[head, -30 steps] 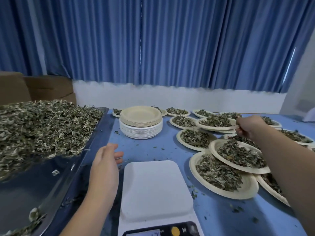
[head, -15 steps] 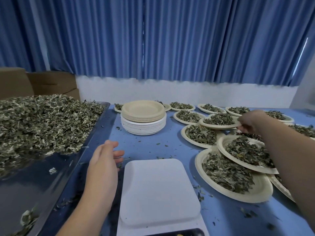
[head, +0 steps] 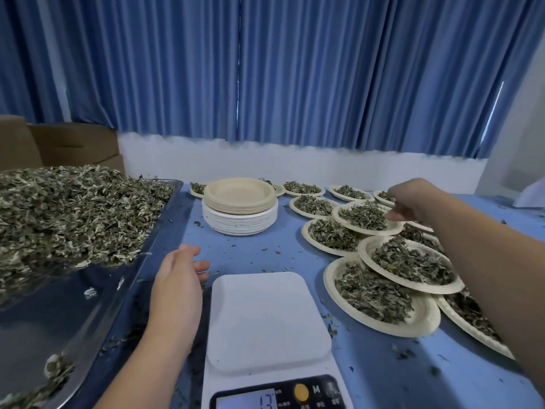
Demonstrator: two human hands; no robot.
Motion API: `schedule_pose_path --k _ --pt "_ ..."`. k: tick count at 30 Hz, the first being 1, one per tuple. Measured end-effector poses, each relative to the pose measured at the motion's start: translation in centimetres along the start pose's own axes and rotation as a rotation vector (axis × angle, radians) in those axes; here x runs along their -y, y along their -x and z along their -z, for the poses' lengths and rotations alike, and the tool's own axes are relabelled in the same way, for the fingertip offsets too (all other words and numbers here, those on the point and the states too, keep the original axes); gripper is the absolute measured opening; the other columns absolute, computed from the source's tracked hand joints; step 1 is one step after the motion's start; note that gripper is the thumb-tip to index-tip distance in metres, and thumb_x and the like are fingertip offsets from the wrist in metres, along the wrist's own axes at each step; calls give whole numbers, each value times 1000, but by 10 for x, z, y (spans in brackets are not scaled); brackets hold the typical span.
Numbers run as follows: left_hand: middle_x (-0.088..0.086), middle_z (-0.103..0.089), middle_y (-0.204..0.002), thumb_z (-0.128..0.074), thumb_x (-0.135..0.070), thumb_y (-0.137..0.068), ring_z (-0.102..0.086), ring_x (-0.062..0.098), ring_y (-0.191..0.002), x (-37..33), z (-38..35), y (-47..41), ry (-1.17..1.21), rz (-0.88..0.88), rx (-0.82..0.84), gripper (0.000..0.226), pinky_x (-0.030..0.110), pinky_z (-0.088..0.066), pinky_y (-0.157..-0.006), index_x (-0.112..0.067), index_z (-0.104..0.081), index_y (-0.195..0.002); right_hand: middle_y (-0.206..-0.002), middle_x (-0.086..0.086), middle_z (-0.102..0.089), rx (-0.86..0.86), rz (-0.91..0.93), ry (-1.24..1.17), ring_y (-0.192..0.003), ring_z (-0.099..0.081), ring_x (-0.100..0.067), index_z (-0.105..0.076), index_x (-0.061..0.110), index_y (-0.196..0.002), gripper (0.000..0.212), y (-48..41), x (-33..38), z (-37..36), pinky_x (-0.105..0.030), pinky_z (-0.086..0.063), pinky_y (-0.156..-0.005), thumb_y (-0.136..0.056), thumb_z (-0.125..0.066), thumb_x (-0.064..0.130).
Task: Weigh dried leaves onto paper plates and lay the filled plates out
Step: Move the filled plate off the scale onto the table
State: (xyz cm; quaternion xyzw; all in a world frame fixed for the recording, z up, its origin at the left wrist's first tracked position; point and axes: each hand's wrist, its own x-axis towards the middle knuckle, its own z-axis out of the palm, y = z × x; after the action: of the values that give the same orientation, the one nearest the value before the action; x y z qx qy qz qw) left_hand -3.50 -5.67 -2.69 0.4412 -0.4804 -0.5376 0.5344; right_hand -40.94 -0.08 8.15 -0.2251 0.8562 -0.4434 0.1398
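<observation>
the right hand reaches out over the right side of the blue tabletop. its fingers are curled down and pinch the far rim of a pale paper plate of dried leaves. that plate sits on the rims of its neighbours, not flat on the table. i'd guess bare space has run short there, so the plates get overlapped like roof tiles.

the left hand hovers low near the front edge, between the shiny steel tray and the white kitchen scale. its fingers are loosely bent and hold nothing, likely waiting to fetch the next plate. the scale's platform is bare, smooth moulded plastic with rounded corners. i can't read the digits on its lit display for sure.

the stack of empty paper plates stands toward the back edge, within easy reach. it has beige fibre ones on top and whiter ones beneath, all nested tight.

the tray runs along the left edge and its mirror-like floor shows at the near end. the heap of dried leaves is piled toward its far end, crinkled, grey-green and flaky. crumbs of it dot the matte blue surface.

more filled plates run along the back edge and down the right edge. they are shallow and stiff, dished enough to keep the leaves in.
</observation>
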Motion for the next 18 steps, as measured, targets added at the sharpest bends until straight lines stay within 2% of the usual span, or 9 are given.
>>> schedule_pose_path --k 1,3,5,7,11,13,15,16,18 --pt "1 -66 -93 -37 -38 -101 -61 19 -90 -1 0 1 6 4 -4 26 42 -45 -87 -30 -59 -92 -41 -13 -56 22 1 3 -55 -64 -28 -46 1 -94 12 9 12 -7 -40 -59 -75 -97 -51 12" --pt "1 -65 -93 -37 -37 -101 -61 18 -87 -2 0 1 20 12 -11 24 41 -45 -85 -30 -58 -90 -37 -11 -54 67 69 0 -64 -64 -31 -48 -1 -97 12 29 32 -25 -44 -56 -86 -97 -51 10" --pt "1 -65 -92 -37 -37 -101 -60 17 -85 -3 0 1 37 25 -12 24 41 -44 -84 -30 -58 -90 -50 -14 -60 132 140 11 -62 -64 -29 -52 -4 -96 15 46 46 -49 -42 -59 -78 -97 -50 11" --pt "1 -65 -91 -37 -37 -101 -60 16 -84 -4 0 0 62 41 -19 24 40 -44 -82 -29 -57 -90 -72 -17 -61 178 237 18 -57 -60 -27 -56 -7 -107 26 65 60 -79 -39 -58 -66 -98 -50 16" --pt "2 -64 -89 -39 -35 -101 -60 15 -80 -5 2 -2 103 65 -31 23 37 -43 -77 -28 -57 -89 -95 -9 -63 241 559 140 -60 -57 -19 -62 13 -120 29 96 83 -139 -25 -51 -50 -98 -49 26" --pt "2 -64 -87 -40 -35 -100 -59 14 -77 -5 2 -2 118 68 -31 23 35 -42 -70 -27 -57 -87 -107 -3 -59 311 671 235 -66 -60 -18 -58 17 -127 32 104 91 -162 -27 -51 -50 -98 -48 28" --pt "2 -64 -86 -40 -35 -100 -58 14 -74 -4 1 -1 118 65 -28 24 32 -40 -64 -26 -58 -86 -115 -4 -56 386 730 424 -77 -65 -26 -58 16 -128 33 111 96 -179 -33 -56 -57 -99 -47 29" --pt "2 -64 -85 -40 -36 -100 -56 15 -72 -4 1 -1 119 66 -29 24 32 -39 -63 -26 -58 -86 -113 -7 -58 406 749 532 -81 -65 -29 -59 12 -124 32 112 99 -185 -37 -58 -62 -99 -46 29" --pt "2 -65 -85 -40 -36 -100 -54 17 -70 -3 1 -1 128 68 -35 26 31 -38 -62 -26 -58 -85 -101 -10 -62 394 773 663 -73 -59 -25 -64 8 -116 31 112 101 -194 -38 -58 -66 -100 -43 24"
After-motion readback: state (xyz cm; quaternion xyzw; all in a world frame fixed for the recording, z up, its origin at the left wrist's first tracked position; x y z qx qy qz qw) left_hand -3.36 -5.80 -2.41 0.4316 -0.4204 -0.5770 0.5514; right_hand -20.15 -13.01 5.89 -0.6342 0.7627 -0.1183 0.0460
